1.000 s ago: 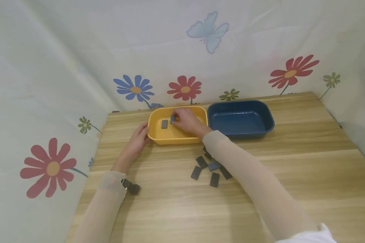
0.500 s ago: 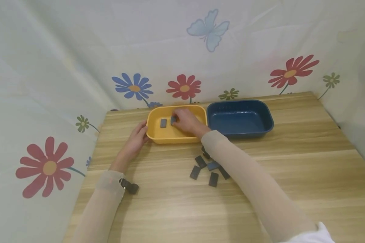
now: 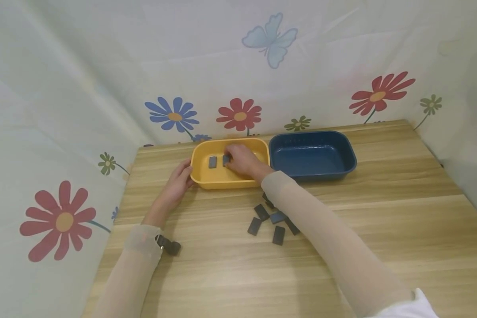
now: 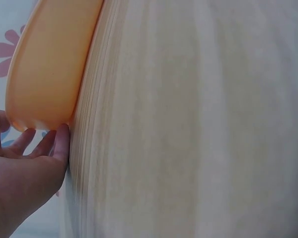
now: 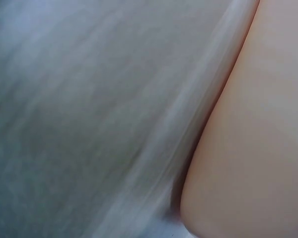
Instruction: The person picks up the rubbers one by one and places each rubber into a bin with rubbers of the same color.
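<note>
In the head view my left hand [image 3: 177, 183] is at the left end of a yellow plastic bin [image 3: 221, 185]. The left wrist view shows its fingertips resting against the outer wall of the yellow bin [image 4: 54, 74]. Inside the bin my right hand [image 3: 244, 160] pinches a small blue-grey rectangular tile [image 3: 225, 160] close to the floor, its right part hidden by the fingers. Another grey tile [image 3: 212, 162] lies flat just left of it. The right wrist view shows only a blurred surface and skin up close.
A dark blue bin [image 3: 313, 161] stands right beside the yellow one. Several dark tiles [image 3: 278, 235] lie loose on the wooden table [image 3: 222, 269], some partly under my right forearm. A blue-grey tile [image 3: 278, 217] is among them. A flowered curtain [image 3: 191, 53] hangs behind.
The pinched tile and right hand have lowered slightly toward the bin floor. The left hand keeps its place at the bin's end; the view has shifted a little.
</note>
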The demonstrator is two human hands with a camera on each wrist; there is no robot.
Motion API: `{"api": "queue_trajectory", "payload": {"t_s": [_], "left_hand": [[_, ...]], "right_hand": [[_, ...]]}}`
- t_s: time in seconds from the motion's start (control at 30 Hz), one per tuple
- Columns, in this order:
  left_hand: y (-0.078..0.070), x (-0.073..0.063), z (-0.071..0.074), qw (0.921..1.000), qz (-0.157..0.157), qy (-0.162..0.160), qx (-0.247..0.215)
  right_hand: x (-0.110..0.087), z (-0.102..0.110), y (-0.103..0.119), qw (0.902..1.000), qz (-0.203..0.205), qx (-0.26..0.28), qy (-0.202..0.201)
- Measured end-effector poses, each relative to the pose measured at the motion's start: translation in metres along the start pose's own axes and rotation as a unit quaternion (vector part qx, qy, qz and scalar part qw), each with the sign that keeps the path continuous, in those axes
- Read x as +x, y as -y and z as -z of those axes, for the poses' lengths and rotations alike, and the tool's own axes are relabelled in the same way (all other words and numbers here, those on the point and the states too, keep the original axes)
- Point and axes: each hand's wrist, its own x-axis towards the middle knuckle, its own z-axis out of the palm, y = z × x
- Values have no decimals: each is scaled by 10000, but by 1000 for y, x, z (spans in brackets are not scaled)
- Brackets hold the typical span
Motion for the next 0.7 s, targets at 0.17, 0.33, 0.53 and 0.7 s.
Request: {"api": "queue_trajectory", "payload": {"t_s": [0.17,0.33,0.53,0.7], "left_hand": [[5,3,3,9999,-2,-46,132],[5,3,3,9999,-8,-36,116],[5,1,5,9998,87,-51,149],[1,2,3,9997,200,-132,14]], "right_hand": [[0,-1,0,10000,-31,-51,22],[-1,1,1,9999,-151,-6,85],[-2,2,3,9997,-223,71,119],[-2,2,3,9994,-301,78,138]]}}
